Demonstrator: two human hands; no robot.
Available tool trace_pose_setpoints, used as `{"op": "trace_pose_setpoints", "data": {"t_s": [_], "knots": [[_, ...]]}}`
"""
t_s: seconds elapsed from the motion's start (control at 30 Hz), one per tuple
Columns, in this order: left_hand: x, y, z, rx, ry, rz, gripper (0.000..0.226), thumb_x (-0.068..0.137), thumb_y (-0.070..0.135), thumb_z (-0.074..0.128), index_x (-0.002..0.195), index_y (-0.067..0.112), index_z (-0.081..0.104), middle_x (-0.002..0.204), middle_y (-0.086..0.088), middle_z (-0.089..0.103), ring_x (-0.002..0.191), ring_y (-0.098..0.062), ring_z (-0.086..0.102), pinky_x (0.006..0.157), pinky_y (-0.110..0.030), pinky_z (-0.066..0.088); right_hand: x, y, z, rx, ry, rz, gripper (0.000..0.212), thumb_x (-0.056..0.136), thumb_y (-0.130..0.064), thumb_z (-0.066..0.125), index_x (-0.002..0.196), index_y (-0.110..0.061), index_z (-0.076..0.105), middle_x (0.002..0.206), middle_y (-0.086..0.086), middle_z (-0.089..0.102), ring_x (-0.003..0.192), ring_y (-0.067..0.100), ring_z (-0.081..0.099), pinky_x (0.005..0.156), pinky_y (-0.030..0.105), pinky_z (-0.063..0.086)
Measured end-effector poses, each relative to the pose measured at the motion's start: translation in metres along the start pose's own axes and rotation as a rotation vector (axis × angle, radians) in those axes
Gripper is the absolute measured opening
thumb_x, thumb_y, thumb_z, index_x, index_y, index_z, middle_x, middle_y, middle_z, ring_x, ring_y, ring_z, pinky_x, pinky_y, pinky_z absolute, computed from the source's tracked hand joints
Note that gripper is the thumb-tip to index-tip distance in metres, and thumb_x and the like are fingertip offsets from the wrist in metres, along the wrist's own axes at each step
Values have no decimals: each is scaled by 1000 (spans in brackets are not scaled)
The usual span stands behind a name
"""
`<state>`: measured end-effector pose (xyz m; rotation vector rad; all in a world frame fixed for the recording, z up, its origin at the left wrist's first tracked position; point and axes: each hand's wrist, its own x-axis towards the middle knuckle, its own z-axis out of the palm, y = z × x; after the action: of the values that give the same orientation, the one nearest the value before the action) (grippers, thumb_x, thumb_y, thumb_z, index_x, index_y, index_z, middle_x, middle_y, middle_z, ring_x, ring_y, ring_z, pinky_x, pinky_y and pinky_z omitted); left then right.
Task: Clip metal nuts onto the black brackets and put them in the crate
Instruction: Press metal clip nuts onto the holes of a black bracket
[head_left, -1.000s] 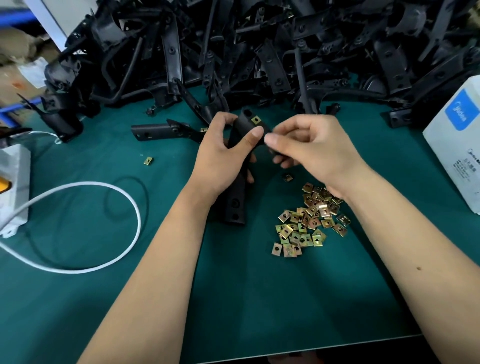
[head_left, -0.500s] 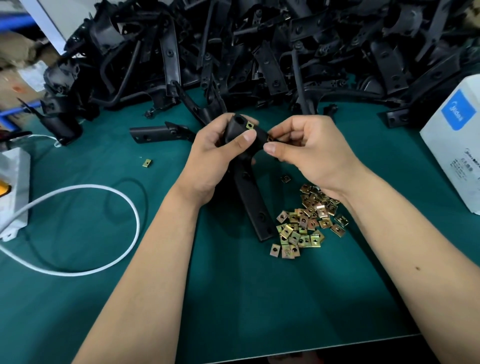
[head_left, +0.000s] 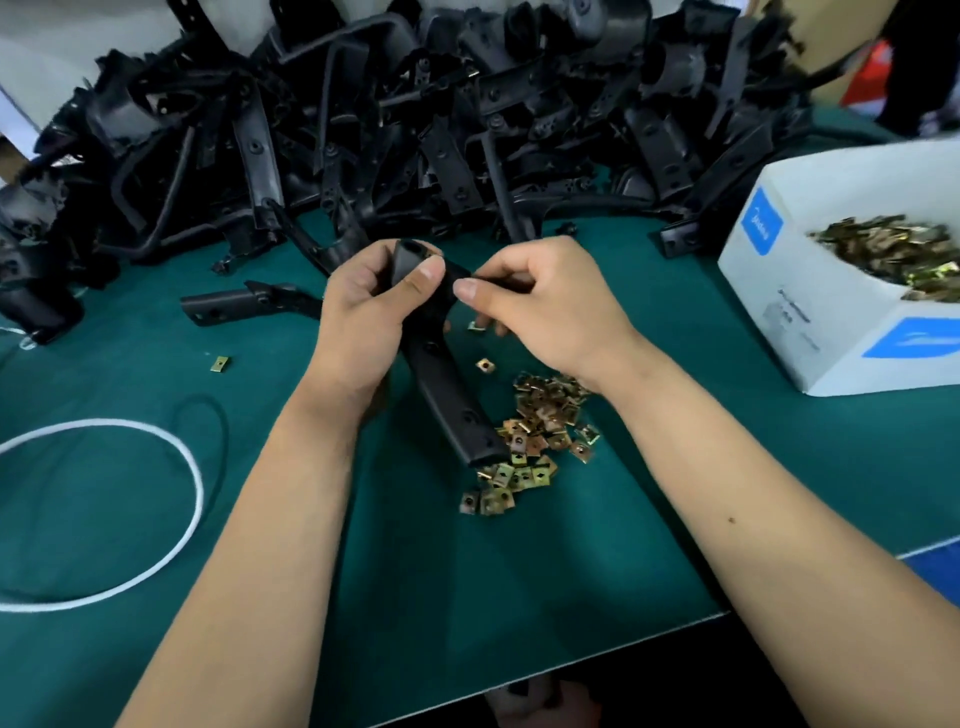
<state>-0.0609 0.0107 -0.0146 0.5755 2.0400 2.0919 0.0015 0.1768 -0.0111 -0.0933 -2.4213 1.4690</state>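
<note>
We see the left hand (head_left: 366, 317) wrapped around the upper end of a black bracket (head_left: 441, 374), thumb pressed across its front. The bracket slants down to the right, its lower end over the loose pile of brass-coloured metal nuts (head_left: 530, 436) on the green counter (head_left: 156, 493). The right hand (head_left: 550, 306) has its fingers curled, thumb and forefinger pinching at the bracket's side just beside the left thumb; we cannot tell whether a nut sits between them. Behind the hands lies a large heap of black brackets (head_left: 467, 130), with one separate bracket (head_left: 244, 304) lying to the left. A white cardboard box (head_left: 810, 312) of nuts stands at right. A stray nut (head_left: 220, 364) and a white cable (head_left: 192, 499) lie at left.
</note>
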Motion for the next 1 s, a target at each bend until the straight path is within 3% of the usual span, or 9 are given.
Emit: {"op": "trace_pose_setpoints", "data": {"t_s": [0.17,0.27,0.33,0.57,0.67,0.77,0.87,0.93,1.0], "knots": [[8,34,62,21,-141,50,5,101,13,63,98,12,67,81,-1,62,76,-15,60,69,-29,53,-30,-6,-59,43,138,13,29,94,-36,72,84,-9,72,73,8,73,68,27,69,68,50,58],[3,59,126,-29,-276,148,5,101,10,61,100,6,64,84,-1,63,78,-13,61,73,-24,50,-59,-9,-108,116,267,-13,35,97,-28,69,88,5,62,75,20,70,63,30,69,56,44,56],[-8,75,178,-76,-373,209,5,101,8,61,101,3,62,85,-6,60,77,-14,59,71,-23,50,-89,-7,-148,168,388,-31,32,98,-23,67,89,7,61,72,17,67,59,24,67,53,35,53],[-93,81,374,-9,-696,325,32,82,22,75,103,2,63,88,-11,66,79,-21,61,78,-39,53,-243,40,-262,436,800,20,16,103,-15,57,96,-17,71,83,-4,73,75,10,68,70,25,55],[-138,39,447,176,-803,204,33,88,25,79,112,9,62,102,-7,69,99,-27,66,86,-38,52,-297,94,-275,603,968,168,25,104,-8,52,100,-14,76,89,1,76,80,9,70,76,23,57],[-173,-26,482,360,-956,-46,54,93,39,74,133,10,53,131,-10,64,122,-27,60,95,-32,45,-345,165,-269,764,1079,405,22,104,-5,53,117,8,66,104,19,71,91,22,69,83,29,60],[-201,-87,483,507,-1087,-260,77,95,52,66,152,10,36,154,-11,48,141,-28,46,112,-35,38,-391,228,-248,804,1195,681,15,103,-5,57,106,8,64,91,19,71,86,27,66,66,26,60],[-214,-121,476,616,-1167,-291,83,94,60,61,155,12,32,158,-11,44,145,-29,43,117,-40,36,-415,261,-233,809,1296,827,10,101,-2,60,99,8,64,88,19,73,85,32,68,73,34,62],[-217,-142,466,708,-1235,-306,85,94,66,56,157,15,31,161,-11,38,147,-30,39,118,-42,35,-434,287,-219,715,1304,1005,18,99,-5,65,107,11,66,99,25,72,89,36,69,82,44,60]]}}
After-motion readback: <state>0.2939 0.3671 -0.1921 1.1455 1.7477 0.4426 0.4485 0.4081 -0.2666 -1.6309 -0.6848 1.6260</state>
